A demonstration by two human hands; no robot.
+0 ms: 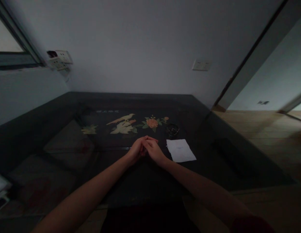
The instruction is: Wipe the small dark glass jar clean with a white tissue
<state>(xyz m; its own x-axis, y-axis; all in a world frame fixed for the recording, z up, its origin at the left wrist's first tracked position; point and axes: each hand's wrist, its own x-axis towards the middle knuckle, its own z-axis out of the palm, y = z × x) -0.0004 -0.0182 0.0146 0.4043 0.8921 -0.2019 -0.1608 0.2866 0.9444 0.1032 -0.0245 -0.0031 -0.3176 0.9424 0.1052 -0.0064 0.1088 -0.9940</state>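
My left hand [137, 148] and my right hand [154, 150] are brought together above the dark glossy tabletop [145, 181], near its middle. The fingers of the right hand lie across those of the left, and both hands are closed against each other. No object shows in either hand, though the palms face inward and are partly hidden. Just right of the right hand lies a white sheet of paper [180, 150] with faint marks on it. Behind the paper is a small dark coiled thing [172, 129], too dim to name.
A bird and flower picture [152, 123] decorates the table beyond my hands. A wall socket [201, 65] sits above the back edge, with more sockets [64, 56] at the left corner. A white object [1, 187] stands at the left edge. Wooden floor [259, 129] shows at right.
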